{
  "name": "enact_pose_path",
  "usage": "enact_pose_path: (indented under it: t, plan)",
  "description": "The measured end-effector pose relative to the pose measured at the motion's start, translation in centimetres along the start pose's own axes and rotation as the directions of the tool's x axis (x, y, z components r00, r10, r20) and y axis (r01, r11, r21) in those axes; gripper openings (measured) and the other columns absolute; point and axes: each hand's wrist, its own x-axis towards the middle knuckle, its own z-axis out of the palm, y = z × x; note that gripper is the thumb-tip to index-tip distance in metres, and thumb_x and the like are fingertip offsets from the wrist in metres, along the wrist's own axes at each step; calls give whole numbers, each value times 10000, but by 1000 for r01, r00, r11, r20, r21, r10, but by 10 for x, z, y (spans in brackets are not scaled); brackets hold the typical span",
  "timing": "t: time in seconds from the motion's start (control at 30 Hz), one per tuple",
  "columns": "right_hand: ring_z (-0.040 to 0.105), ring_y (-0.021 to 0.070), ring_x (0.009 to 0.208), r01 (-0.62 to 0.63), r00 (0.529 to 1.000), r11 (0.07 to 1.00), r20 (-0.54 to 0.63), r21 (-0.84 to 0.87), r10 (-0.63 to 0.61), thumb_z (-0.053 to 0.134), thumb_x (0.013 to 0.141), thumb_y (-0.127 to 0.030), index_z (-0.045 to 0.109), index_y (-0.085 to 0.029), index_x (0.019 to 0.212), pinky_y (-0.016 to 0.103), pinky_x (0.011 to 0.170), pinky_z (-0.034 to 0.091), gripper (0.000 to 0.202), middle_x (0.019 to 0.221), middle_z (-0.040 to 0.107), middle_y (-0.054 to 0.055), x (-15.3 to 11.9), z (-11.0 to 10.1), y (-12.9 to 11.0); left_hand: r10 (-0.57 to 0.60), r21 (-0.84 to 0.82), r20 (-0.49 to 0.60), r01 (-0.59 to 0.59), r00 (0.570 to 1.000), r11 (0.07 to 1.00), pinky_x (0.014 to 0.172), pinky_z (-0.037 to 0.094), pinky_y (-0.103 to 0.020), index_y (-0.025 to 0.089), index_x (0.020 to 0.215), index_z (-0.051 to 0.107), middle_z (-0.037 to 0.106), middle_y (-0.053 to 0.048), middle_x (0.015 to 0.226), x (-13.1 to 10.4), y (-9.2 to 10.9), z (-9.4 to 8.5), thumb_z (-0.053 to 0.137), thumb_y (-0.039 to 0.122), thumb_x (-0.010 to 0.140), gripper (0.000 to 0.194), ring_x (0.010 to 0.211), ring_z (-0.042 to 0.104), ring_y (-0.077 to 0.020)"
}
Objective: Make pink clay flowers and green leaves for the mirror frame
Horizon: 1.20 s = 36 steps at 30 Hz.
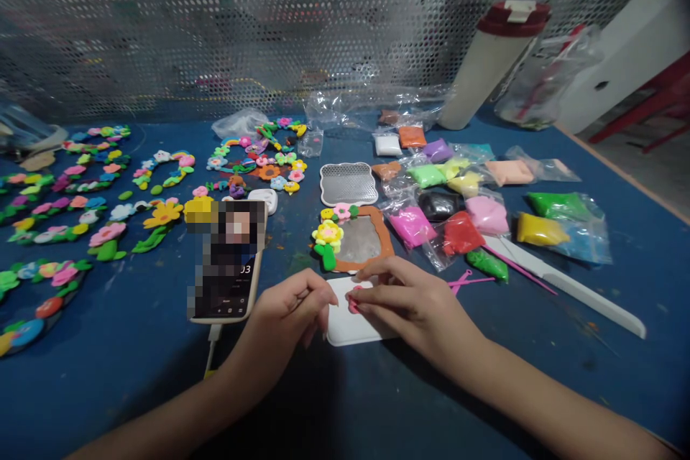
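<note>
The blue table runs back to a perforated metal panel, and its right edge slants from beside the tall bottle toward the near right corner. Bare tabletop lies between the two forearms, in front of the white board, and more of it opens at the right, beyond the long white tool. Behind the board there is little room: the brown-framed mirror, with flowers on its left side, sits just past its far edge, and a plain white-rimmed mirror lies farther back. The phone bounds the left hand's outer side, with decorated wavy frames spread beyond it; bags of coloured clay fill the area behind and to the right of the right hand, near some pink sticks. The pink clay piece is on the board, toward its far part. The right hand reaches in from the right, palm down, its fingertips at that piece; whether they pinch or only press it I cannot tell. The left hand comes from the left with fingers bent and their tips at the board's left side; whether anything is between them is unclear.
</note>
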Motion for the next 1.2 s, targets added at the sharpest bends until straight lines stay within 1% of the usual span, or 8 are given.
enact_pose_path:
  t: [0.37,0.47,0.53,0.73,0.83,0.97,1.1,1.2]
  plan:
    - [564,134,947,-89,993,994,78,55,85,560,830,-163,644,-167,1025,254,833,470,212,1030,590,67,0,-7,-3,29,-44,-50,-31,998,999,441,308,-196,187,842,536,520,66,633,4,-4,0,434,320,870,170,418,403,-52]
    - [508,182,1046,-76,995,996,65,-34,79,632,776,-200,575,-152,1134,319,896,444,365,1116,527,99,-1,-5,-3,39,-41,-69,-42,997,998,492,328,-208,209,924,527,500,71,623,3,-5,-2,385,290,894,166,455,415,-67]
    - [470,213,1087,-50,995,994,83,-99,58,649,758,-210,548,-142,1161,364,918,428,421,1152,494,116,-2,-3,-3,32,-6,-58,-33,998,999,519,313,-212,208,870,536,422,76,538,0,-4,-4,344,260,906,202,484,389,-83]
    - [482,194,1066,-92,988,991,114,-100,103,572,812,-193,602,-159,989,359,931,419,182,1119,497,102,-3,-3,-5,100,63,41,-103,994,993,513,261,-217,200,791,543,321,64,555,-7,-4,-4,343,300,918,257,528,306,-97]
    - [496,176,1046,-97,989,994,110,-53,103,544,831,-180,595,-165,985,331,917,426,163,1100,514,93,-2,-3,-7,80,-38,-39,-82,996,996,452,221,-210,209,894,512,290,79,531,-3,-5,0,348,337,918,209,476,264,-94]
    - [534,159,945,-69,993,997,100,24,67,515,856,-181,570,-169,998,303,837,458,152,985,578,65,-1,-5,-13,118,-115,-131,-133,984,984,478,290,-206,191,942,500,424,63,580,1,-4,3,369,268,895,159,474,342,-88]
    - [533,164,914,36,998,997,53,66,-39,524,857,-199,555,-183,1011,318,815,449,158,959,603,49,-2,-7,-21,59,-47,68,-56,996,997,496,294,-210,188,899,570,406,59,552,-5,3,3,339,338,911,275,494,335,-100]
    - [526,167,944,87,996,994,28,71,-90,531,855,-196,545,-187,1049,325,828,440,195,1006,601,55,-4,-8,-23,90,36,209,-100,974,994,598,340,-226,185,846,608,510,18,694,-9,9,5,415,375,874,272,641,421,-129]
